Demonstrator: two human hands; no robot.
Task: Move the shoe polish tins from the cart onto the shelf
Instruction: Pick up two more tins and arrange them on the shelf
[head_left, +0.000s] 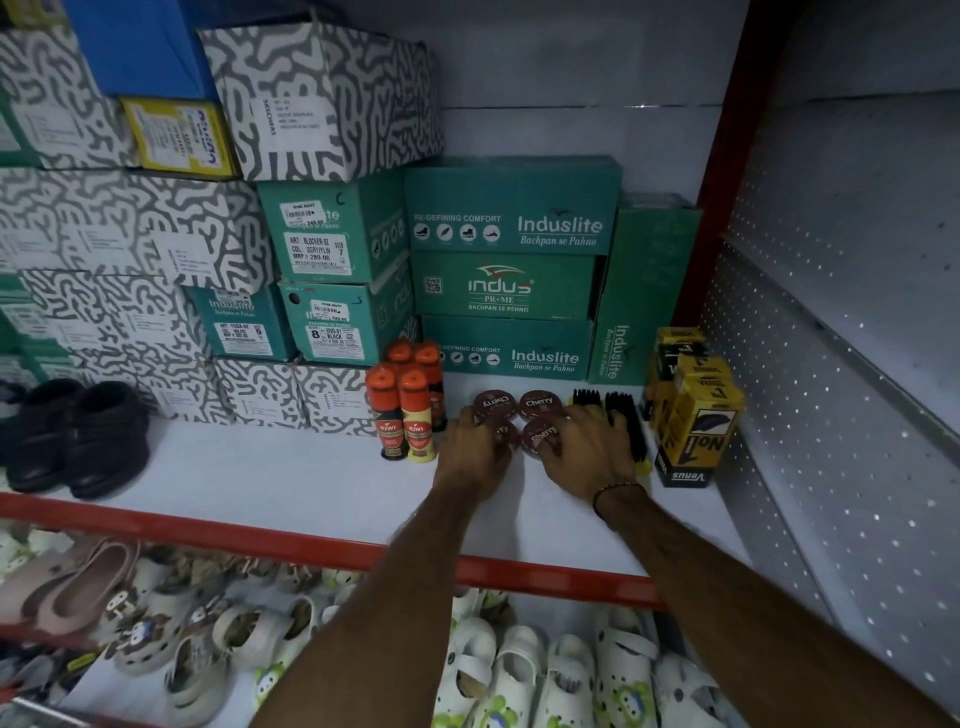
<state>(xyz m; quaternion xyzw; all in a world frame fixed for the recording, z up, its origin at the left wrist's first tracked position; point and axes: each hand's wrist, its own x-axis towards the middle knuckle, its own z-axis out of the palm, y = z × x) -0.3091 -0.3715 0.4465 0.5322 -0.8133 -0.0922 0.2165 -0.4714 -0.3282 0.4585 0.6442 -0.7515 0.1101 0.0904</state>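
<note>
Already on the shelf: four brown "Cherry" shoe polish tins, packed in a two-by-two cluster between the Kiwi bottles and the black brushes. Cart nowhere in view, so no telling how many more remained to bring. Likely a late stage, with placing or squaring up under way. Left hand spread palm-down over the front-left tin, fingers draped on its lid and rim; right hand likewise laid over the front-right tin. Whether either was truly pinched or merely nudged, impossible to say. Back two tins untouched, just beyond the fingertips.
</note>
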